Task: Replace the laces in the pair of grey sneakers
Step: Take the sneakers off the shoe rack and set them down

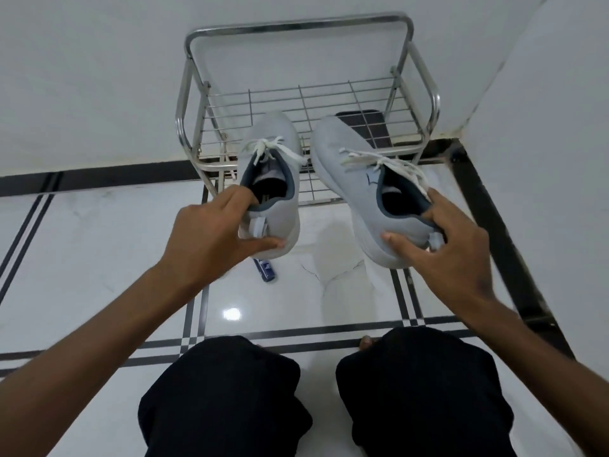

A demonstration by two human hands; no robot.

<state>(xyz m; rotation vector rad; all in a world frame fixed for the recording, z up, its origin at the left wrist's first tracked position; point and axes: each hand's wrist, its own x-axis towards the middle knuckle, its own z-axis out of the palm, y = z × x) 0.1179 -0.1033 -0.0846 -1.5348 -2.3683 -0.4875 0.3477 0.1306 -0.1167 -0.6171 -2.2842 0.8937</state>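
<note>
Left hand (211,235), arm extended, grasps the left sneaker (272,192) by its heel — fingers inside the collar, thumb under the sole. Right hand (451,255) likewise grasps the right sneaker (365,192) at the heel, both held above the floor (99,245), near the metal rack (309,94).

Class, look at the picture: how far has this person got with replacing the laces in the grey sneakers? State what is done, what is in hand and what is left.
Done: both sneakers are off the metal rack. In hand: the left hand grips the left sneaker by its heel, the right hand grips the right sneaker. Left: all relacing; the white laces are still threaded and tied. A small blue packet lies on the floor; its contents cannot be told.
</note>
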